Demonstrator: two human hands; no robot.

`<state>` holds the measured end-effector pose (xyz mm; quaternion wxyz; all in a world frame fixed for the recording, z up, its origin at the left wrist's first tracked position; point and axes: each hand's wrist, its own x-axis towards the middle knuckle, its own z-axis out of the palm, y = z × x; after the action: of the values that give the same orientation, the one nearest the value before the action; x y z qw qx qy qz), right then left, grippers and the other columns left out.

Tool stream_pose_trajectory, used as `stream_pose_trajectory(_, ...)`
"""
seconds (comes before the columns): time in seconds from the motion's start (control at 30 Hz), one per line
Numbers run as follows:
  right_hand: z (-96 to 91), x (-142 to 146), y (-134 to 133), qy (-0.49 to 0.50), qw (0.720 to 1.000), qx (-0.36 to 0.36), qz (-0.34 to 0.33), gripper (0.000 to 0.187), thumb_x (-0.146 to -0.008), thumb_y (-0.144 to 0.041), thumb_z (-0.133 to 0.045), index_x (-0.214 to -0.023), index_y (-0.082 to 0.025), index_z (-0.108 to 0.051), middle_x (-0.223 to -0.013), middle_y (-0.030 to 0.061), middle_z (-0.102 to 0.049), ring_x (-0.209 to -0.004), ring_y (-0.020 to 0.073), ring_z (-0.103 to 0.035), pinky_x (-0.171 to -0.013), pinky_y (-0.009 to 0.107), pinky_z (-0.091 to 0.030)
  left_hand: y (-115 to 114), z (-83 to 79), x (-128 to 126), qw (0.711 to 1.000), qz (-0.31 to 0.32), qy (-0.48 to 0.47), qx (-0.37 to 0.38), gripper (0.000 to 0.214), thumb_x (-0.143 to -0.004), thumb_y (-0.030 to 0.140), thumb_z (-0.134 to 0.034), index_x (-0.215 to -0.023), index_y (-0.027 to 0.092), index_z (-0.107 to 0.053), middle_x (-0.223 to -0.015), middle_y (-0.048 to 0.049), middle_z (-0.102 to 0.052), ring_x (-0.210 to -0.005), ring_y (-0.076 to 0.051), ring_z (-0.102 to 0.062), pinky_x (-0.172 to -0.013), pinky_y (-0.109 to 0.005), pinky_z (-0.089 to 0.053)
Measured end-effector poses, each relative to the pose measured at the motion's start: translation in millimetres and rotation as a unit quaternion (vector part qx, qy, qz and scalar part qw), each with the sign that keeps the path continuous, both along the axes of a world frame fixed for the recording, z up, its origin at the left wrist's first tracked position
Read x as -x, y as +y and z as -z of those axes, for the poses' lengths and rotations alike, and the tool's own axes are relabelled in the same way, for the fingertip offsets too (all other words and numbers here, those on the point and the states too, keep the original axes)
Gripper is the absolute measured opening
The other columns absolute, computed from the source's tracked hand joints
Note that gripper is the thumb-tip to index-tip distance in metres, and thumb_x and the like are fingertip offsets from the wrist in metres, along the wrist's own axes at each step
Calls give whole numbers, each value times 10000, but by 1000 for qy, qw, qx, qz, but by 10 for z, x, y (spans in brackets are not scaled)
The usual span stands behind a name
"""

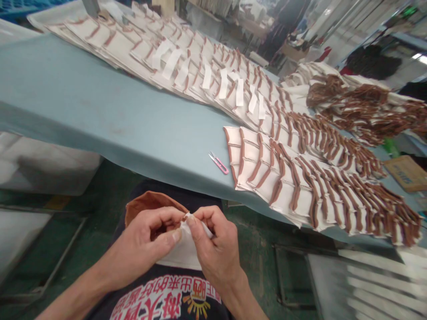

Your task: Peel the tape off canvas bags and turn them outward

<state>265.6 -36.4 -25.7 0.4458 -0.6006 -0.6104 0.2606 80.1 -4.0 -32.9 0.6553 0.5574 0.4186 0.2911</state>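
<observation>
Fingers [197, 232] of left hand [142, 238] and right hand [218, 242] pinching a white-and-brown cloth piece [183, 255], pink-handled snips [220, 165] lying on the blue desk [133, 115], beside overlapping brown-edged white pieces [248, 166]

Matt cloth piece [183, 254], smooth matt tabletop [100, 98], metal snip blades [212, 156], smooth plastic-looking snip handle [223, 168]

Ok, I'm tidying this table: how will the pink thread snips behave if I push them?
The pink thread snips would likely slide, not roll: they lie flat on the blue table. Their slim handle suggests little weight, and the straight metallic blades seem stiff.
</observation>
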Motion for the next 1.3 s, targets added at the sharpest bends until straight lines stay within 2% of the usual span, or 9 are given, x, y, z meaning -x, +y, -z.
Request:
stream_pose_trajectory(0.13, 29, 23, -4, 6, 1000, 3, 7, 189, -1040, -300, -687, -871, -216, -701, -613, -43, -702, -467, 108, -614, -480, 218, -391, -16, 69, -48, 996, -40, 58, -60, 322, -997, 443, -660, -864, 188, -803, -762, -19, -738, -658, -167, -630, -578, -226, -475)
stream_pose_trajectory(0.27, 42, 40, -7, 6, 1000, -4, 11, 187, -1038, -291, -689, -867, -215, -699, -625, -37, -719, -472, 110, -631, -479, 219, -391, -24, 76, -94, 988, -59, 94, -105, 299, -996, 366, -614, -838, 199, -806, -750, -8, -752, -653, -165, -636, -585, -233, -467)
stream_pose_trajectory(0.4, 42, 55, -15, 9, 1000, -10, 5, 188, -1052, -267, -652, -881, -210, -708, -646, -22, -749, -487, 116, -661, -471, 213, -403, -46, 34, -135, 985, -77, 106, -110, 299, -957, 336, -593, -775, 194, -783, -651, 8, -721, -578, -154, -623, -548, -231, -446)
stream_pose_trajectory(0.63, 48, 105, -14, -59, 996, -63, 16, 181, -1058, -214, -632, -903, -207, -726, -693, 11, -797, -518, 142, -711, -540, 237, -480, -117, -128, -201, 978, -147, 118, -86, 290, -975, 322, -613, -830, 214, -840, -718, -2, -769, -638, -176, -644, -631, -254, -512)
stream_pose_trajectory(0.77, 42, 130, -16, -111, 987, -114, 21, 247, -1106, -229, -622, -884, -215, -730, -720, 20, -818, -585, 165, -773, -615, 260, -510, -154, -28, -166, 968, -142, 139, -150, 266, -1006, 288, -617, -920, 237, -864, -862, -5, -845, -706, -184, -726, -678, -242, -553)
stream_pose_trajectory(0.87, 17, 139, -26, -134, 984, -111, 30, 299, -1130, -251, -609, -858, -213, -729, -711, 26, -814, -583, 168, -776, -621, 268, -501, -179, 55, -158, 956, -143, 162, -199, 260, -1029, 270, -614, -992, 259, -871, -893, 15, -853, -735, -175, -755, -715, -229, -564)
stream_pose_trajectory(1.07, -36, 142, -51, -100, 992, -45, 57, 256, -1077, -257, -627, -836, -222, -704, -651, 4, -767, -523, 155, -705, -553, 265, -439, -239, 91, -197, 940, -168, 191, -226, 248, -1050, 271, -612, -1036, 266, -859, -938, 18, -870, -776, -184, -792, -744, -236, -591)
stream_pose_trajectory(1.17, -68, 127, -57, -3, 996, 66, 56, 221, -1012, -320, -672, -810, -237, -647, -575, -39, -667, -458, 129, -574, -469, 244, -366, -259, 87, -196, 936, -173, 203, -231, 247, -1037, 291, -615, -1034, 271, -862, -949, 9, -884, -763, -198, -794, -761, -254, -612)
stream_pose_trajectory(1.3, -102, 74, -33, 131, 971, 200, 28, 273, -956, -431, -691, -783, -250, -584, -557, -71, -555, -475, 112, -462, -450, 224, -311, -225, 35, -180, 939, -157, 197, -235, 244, -1025, 280, -612, -1008, 288, -855, -929, 21, -879, -737, -191, -778, -729, -251, -588)
